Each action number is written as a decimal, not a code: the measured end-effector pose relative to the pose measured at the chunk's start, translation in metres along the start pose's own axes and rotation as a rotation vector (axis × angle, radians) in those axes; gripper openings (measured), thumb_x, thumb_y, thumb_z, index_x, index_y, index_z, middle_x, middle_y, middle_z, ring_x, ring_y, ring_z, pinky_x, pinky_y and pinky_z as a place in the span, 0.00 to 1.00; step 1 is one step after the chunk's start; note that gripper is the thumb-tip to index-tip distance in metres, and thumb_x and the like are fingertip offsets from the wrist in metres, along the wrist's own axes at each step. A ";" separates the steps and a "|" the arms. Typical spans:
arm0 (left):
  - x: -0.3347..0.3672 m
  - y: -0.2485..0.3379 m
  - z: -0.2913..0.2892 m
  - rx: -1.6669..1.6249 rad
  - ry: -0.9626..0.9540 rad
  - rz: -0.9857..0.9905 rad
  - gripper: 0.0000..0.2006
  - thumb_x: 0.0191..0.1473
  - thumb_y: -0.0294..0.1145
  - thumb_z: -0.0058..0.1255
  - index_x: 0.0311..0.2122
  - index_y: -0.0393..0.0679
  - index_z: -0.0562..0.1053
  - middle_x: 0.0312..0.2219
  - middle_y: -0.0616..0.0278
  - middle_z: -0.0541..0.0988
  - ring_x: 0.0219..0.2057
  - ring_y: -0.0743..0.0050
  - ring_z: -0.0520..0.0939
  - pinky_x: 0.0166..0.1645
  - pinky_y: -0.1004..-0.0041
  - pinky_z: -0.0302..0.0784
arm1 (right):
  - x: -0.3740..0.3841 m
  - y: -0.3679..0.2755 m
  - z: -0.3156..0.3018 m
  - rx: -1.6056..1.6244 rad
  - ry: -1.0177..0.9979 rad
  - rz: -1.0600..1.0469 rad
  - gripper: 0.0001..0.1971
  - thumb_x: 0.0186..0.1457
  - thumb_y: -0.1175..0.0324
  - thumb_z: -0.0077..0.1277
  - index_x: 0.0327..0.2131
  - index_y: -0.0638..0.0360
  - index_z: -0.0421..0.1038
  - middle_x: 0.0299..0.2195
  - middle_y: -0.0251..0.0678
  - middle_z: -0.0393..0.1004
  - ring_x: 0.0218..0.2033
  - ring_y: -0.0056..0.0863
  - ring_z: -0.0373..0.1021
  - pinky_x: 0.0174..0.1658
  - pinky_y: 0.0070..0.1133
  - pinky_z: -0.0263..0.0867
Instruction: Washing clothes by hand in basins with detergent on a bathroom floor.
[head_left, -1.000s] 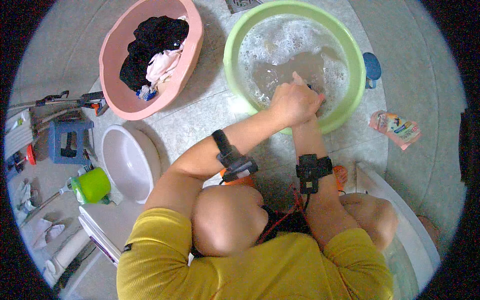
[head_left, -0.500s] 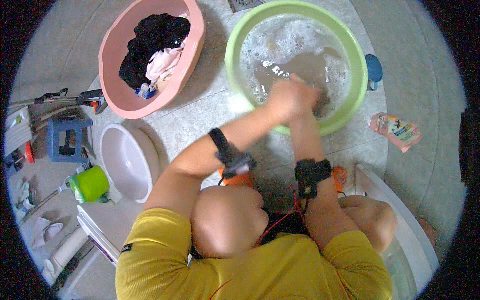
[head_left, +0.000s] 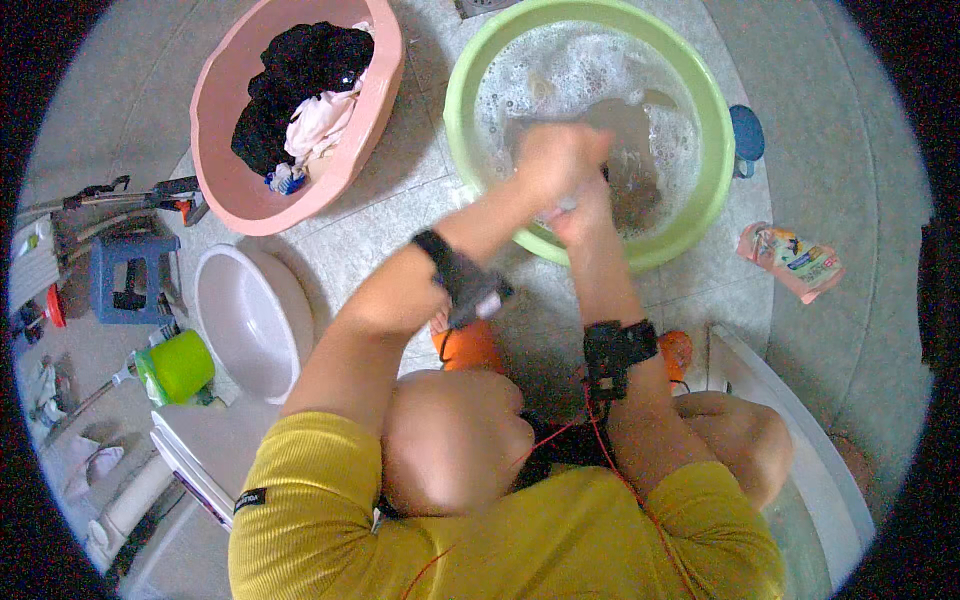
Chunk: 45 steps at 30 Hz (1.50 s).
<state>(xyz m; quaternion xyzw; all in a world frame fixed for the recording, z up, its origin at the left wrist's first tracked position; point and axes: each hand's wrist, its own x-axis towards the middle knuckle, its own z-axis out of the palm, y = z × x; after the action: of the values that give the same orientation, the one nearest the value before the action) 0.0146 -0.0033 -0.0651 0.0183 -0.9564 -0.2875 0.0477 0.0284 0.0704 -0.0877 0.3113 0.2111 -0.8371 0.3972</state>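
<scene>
A light green basin (head_left: 700,215) holds foamy water and a dark garment (head_left: 640,185) that lies partly under the surface. My left hand (head_left: 553,160) is closed in a fist over the basin's near side, blurred by motion. My right hand (head_left: 583,222) sits just beneath it, mostly hidden, and grips the wet cloth against the left fist. Both wrists wear black bands. My knees and yellow shirt fill the lower part of the view.
A pink basin (head_left: 235,205) with dark and pale clothes stands to the left. Nearer me are a white basin (head_left: 250,320), a green cup (head_left: 180,365) and a blue stool (head_left: 128,275). A detergent pouch (head_left: 792,260) lies to the right, by a white tub (head_left: 800,440).
Both hands have risen out of the water and shifted left toward the near rim, rubbing the cloth together; they are now motion-blurred.
</scene>
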 end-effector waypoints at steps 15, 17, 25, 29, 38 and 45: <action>0.005 -0.008 -0.018 0.019 -0.044 -0.174 0.11 0.43 0.40 0.38 0.21 0.48 0.71 0.16 0.55 0.71 0.18 0.59 0.73 0.24 0.64 0.67 | -0.013 0.005 0.020 0.041 -0.023 -0.017 0.13 0.46 0.58 0.36 0.31 0.55 0.63 0.29 0.31 0.67 0.29 0.24 0.64 0.31 0.24 0.62; -0.001 0.016 -0.012 -0.122 0.138 0.054 0.12 0.43 0.41 0.37 0.20 0.46 0.70 0.16 0.55 0.71 0.18 0.57 0.72 0.24 0.64 0.67 | 0.001 -0.013 -0.001 -0.055 -0.187 -0.060 0.11 0.46 0.61 0.36 0.31 0.55 0.63 0.28 0.30 0.67 0.28 0.25 0.64 0.31 0.25 0.62; 0.000 -0.007 -0.031 -0.100 -0.005 -0.289 0.17 0.44 0.44 0.35 0.19 0.44 0.71 0.18 0.52 0.72 0.20 0.54 0.73 0.26 0.62 0.67 | 0.003 -0.007 0.007 0.074 -0.104 0.016 0.14 0.45 0.58 0.37 0.32 0.56 0.62 0.27 0.32 0.67 0.27 0.29 0.65 0.29 0.28 0.62; -0.022 0.054 -0.015 0.101 0.070 0.225 0.20 0.45 0.47 0.35 0.16 0.42 0.70 0.14 0.49 0.70 0.19 0.54 0.73 0.25 0.65 0.68 | -0.001 -0.029 -0.012 0.034 -0.323 0.011 0.17 0.46 0.54 0.36 0.34 0.56 0.61 0.32 0.35 0.65 0.33 0.27 0.62 0.34 0.26 0.60; 0.012 -0.022 -0.041 -0.660 0.164 -0.534 0.22 0.42 0.52 0.41 0.19 0.37 0.68 0.13 0.65 0.67 0.17 0.79 0.65 0.23 0.74 0.62 | 0.017 -0.031 -0.014 -0.505 -0.079 -0.368 0.20 0.46 0.50 0.34 0.34 0.56 0.60 0.31 0.31 0.64 0.30 0.23 0.61 0.24 0.19 0.54; -0.002 -0.032 -0.044 -1.177 0.065 -0.546 0.15 0.39 0.41 0.50 0.30 0.42 0.68 0.25 0.62 0.72 0.26 0.80 0.70 0.31 0.80 0.66 | -0.014 -0.019 0.010 -1.757 0.027 -0.969 0.16 0.45 0.58 0.40 0.35 0.57 0.60 0.32 0.32 0.65 0.29 0.22 0.61 0.28 0.18 0.55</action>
<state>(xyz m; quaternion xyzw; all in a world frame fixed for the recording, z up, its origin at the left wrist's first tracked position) 0.0217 -0.0543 -0.0463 0.2402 -0.5982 -0.7645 0.0036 0.0160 0.0831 -0.0687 -0.2025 0.8629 -0.4522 0.1002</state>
